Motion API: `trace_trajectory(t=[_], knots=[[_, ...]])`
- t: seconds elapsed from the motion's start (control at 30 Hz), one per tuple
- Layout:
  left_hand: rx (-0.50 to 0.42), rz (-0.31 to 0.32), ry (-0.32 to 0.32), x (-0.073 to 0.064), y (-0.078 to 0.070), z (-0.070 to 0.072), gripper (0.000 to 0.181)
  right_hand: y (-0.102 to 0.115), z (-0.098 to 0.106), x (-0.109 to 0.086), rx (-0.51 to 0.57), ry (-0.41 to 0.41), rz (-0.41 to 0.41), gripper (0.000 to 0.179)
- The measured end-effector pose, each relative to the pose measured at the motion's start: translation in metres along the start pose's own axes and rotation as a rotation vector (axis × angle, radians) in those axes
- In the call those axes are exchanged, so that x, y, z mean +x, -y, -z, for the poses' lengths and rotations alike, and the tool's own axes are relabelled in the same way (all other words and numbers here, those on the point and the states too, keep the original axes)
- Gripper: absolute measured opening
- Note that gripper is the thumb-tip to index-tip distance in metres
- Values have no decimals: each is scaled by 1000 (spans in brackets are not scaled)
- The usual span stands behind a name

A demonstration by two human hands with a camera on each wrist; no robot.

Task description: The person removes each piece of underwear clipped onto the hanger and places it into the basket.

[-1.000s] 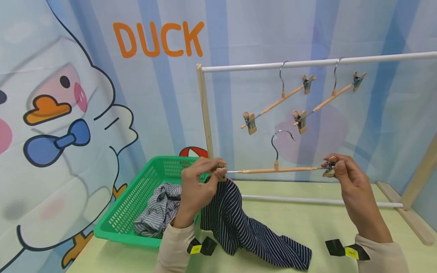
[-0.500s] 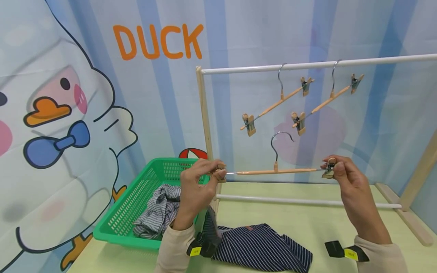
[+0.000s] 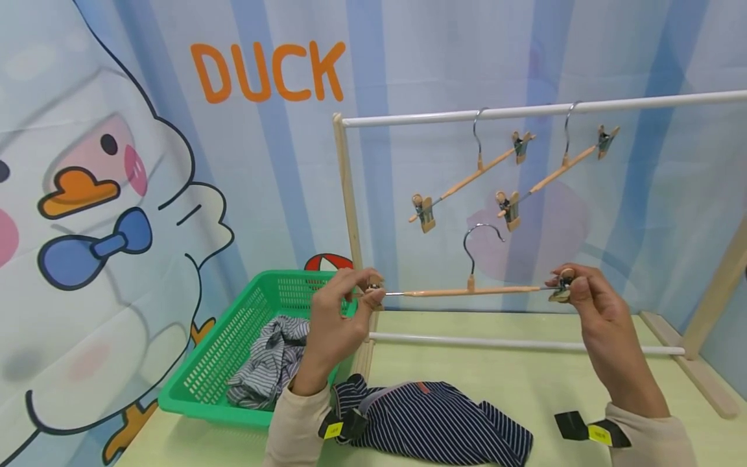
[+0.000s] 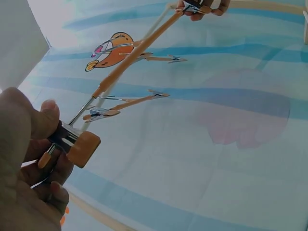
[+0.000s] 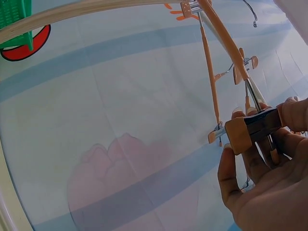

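Both hands hold up a clip hanger (image 3: 473, 291) with a wooden-toned bar and a metal hook, level above the table. My left hand (image 3: 341, 318) pinches the clip (image 4: 77, 143) at its left end between thumb and fingers. At the other end, my right hand (image 3: 604, 324) pinches the right clip (image 5: 252, 130). No cloth shows in either clip. Below, a dark blue striped garment (image 3: 438, 418) lies crumpled on the table, partly behind my left wrist.
A green basket (image 3: 213, 350) with a grey striped garment (image 3: 271, 363) stands at the left. Behind, a rack with a white rail (image 3: 408, 120) bears two more clip hangers (image 3: 480, 170). Its lower white bar (image 3: 496, 344) crosses above the table (image 3: 560, 389).
The dark striped garment, hanging by the left clip a second ago, has dropped off and now lies on the table. Both hands and the hanger have hardly moved.
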State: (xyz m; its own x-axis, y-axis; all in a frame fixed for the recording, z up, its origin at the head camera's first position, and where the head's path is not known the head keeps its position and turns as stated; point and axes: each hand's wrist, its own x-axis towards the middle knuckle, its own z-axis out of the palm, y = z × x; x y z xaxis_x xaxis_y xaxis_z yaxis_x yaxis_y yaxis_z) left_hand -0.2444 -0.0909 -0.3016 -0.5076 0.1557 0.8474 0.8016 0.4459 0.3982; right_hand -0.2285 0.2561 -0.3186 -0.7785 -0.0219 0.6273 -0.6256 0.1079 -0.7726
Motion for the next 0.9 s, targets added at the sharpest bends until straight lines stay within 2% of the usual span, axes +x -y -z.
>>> trace_trajectory(t=[0.1,0.23,0.33,0.53,0.77,0.9], knots=[[-21,23,71,-1,-1,-1,15,0,-1,-1,1,4,-3,30],[-95,53,170,-1,-2,-2,16,1,-1,-3,-13,10,-15,32],[-118,70,198,-2,-2,-3,17,1,-1,-3,-22,10,-27,33],[-108,75,178,-2,-3,-4,17,2,-1,-3,-52,-2,-44,36],[-93,60,125,0,-4,-4,16,6,-4,-1,-31,-15,-30,35],[-85,60,95,0,-5,-2,16,8,-6,0,-84,-29,-27,37]])
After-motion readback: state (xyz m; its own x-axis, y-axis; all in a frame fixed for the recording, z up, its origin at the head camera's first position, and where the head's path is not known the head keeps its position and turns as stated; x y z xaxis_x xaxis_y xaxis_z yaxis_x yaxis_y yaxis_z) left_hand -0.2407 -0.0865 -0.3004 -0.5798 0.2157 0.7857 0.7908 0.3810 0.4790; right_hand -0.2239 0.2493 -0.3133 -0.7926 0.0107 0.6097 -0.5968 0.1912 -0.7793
